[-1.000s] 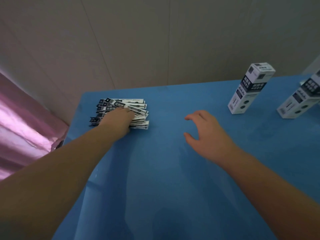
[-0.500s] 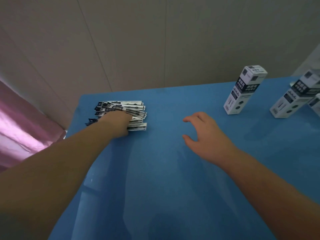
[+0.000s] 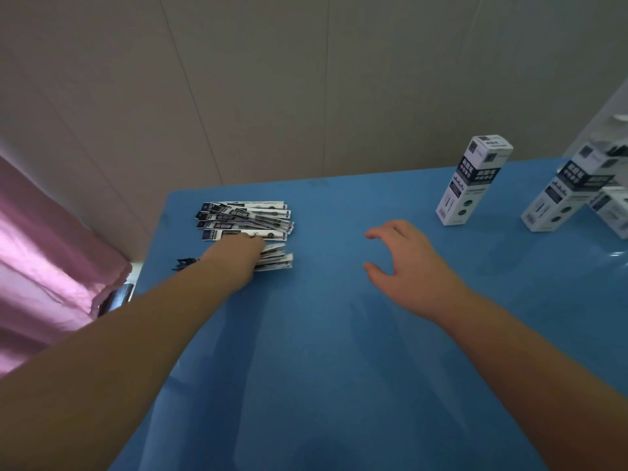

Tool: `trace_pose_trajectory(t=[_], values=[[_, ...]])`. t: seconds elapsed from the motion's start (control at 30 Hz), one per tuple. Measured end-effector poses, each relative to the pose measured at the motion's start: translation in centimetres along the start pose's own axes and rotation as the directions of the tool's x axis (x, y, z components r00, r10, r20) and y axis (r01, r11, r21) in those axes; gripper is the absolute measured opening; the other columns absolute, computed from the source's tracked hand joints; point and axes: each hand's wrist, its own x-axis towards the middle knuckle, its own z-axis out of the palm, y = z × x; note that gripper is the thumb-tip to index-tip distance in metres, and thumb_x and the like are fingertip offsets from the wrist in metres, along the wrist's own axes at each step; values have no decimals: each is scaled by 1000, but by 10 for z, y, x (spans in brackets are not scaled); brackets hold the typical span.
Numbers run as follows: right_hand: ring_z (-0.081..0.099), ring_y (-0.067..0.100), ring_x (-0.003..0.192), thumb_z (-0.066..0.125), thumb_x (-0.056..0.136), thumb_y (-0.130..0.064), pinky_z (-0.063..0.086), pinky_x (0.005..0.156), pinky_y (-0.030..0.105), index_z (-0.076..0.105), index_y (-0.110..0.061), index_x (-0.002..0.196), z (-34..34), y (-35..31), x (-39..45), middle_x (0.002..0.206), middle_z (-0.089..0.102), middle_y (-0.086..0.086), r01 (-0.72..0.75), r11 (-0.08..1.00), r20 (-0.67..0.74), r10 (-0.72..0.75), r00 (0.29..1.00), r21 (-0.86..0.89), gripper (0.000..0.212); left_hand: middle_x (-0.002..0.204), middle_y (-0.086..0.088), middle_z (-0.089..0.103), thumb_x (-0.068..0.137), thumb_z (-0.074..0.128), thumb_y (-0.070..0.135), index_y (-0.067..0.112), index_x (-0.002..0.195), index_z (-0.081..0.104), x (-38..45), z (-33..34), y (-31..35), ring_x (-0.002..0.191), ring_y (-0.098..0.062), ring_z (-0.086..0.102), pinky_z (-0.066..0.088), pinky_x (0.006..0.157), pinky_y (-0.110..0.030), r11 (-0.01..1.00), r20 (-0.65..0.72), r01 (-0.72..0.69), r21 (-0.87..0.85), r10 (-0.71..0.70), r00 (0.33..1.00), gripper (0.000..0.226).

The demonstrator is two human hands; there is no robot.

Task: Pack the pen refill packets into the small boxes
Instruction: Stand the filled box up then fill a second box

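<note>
2 bare hands of mine are over the blue table [image 3: 306, 334], and I'll go from the left. At the far left edge hangs a pink curtain [image 3: 51, 260], just off the table's corner. Next comes the pile of pen refill packets [image 3: 248, 215], a loose stack of flat black-and-white strips lying near the table's far left corner. My left hand [image 3: 234, 258] lies on the near part of that pile, fingers curled down into the packets (I cannot tell whether they have actually pinched one, since the fingertips are hidden under the hand). Some packet ends stick out to the right from beneath it.

My right hand [image 3: 407, 266] hovers over bare table near the middle, well apart from the pile, fingers spread and bent in a loose claw, holding nothing.

Further right stand the small boxes: 1 upright box [image 3: 472, 185] alone near the far edge, closed at the top, then a cluster of boxes [image 3: 571, 195] at the right border, partly cut off.
</note>
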Motion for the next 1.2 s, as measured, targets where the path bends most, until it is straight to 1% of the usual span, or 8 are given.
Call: trace_pose_trajectory(t=[0.17,0.3,0.43,0.63,0.8,0.93,1.13,1.2], values=[[46,19,127,68,92,-28,36,107,28,55,-19,135,-1,-4,-8,133,48,0,1,1000,-8,-1,1000,7,46,85,0,49,90,60,9,17,103,44,-4,0,-3,84,-24,49,41,69,-36,999,-24,47,-10,-47,999,22],[47,14,118,67,93,-32,40,101,30,54,-23,136,-6,-2,-18,134,46,-4,-20,1000,20,20,1000,-6,46,82,2,49,88,62,15,20,96,40,-13,3,-4,79,-22,49,40,65,-34,998,-82,36,-42,-40,996,24],[48,15,115,67,93,-31,40,100,29,54,-23,136,-13,2,-25,134,47,-3,-42,999,8,42,999,-13,46,94,-2,58,89,64,20,21,95,40,-22,0,-2,79,-22,51,38,65,-34,993,-182,-11,-117,-11,983,25],[40,10,92,69,93,-29,42,95,29,58,-22,133,-26,17,-39,133,47,-3,-84,996,6,84,996,-33,43,94,2,45,88,66,23,23,96,39,-42,-8,13,84,-24,49,38,68,-35,962,-282,-81,-261,4,959,28],[50,12,101,69,93,-30,44,93,30,59,-24,131,-37,33,-52,129,47,-6,-110,994,-5,110,994,-28,40,92,3,45,88,64,23,23,96,40,-60,-14,30,83,-26,54,45,68,-38,946,-298,-76,-315,-23,954,24],[57,5,83,68,92,-30,43,84,28,59,-26,128,-44,45,-57,126,46,-9,-106,994,-13,106,994,-15,37,94,4,43,90,64,24,26,95,38,-74,-20,50,82,-24,50,40,66,-36,938,-317,-77,-339,-37,948,27],[46,12,120,69,92,-30,37,95,23,59,-23,131,-61,78,-61,130,47,-7,-71,997,-34,71,997,2,40,96,5,42,91,65,25,27,94,36,-83,-40,107,78,-23,48,38,65,-35,941,-346,-121,-315,5,938,30],[46,13,120,69,92,-31,36,99,25,59,-23,131,-70,94,-64,130,46,-8,-62,998,-34,62,997,3,41,100,1,49,92,64,26,27,95,36,-83,-50,133,79,-24,51,39,65,-36,947,-354,-142,-290,32,935,28]])
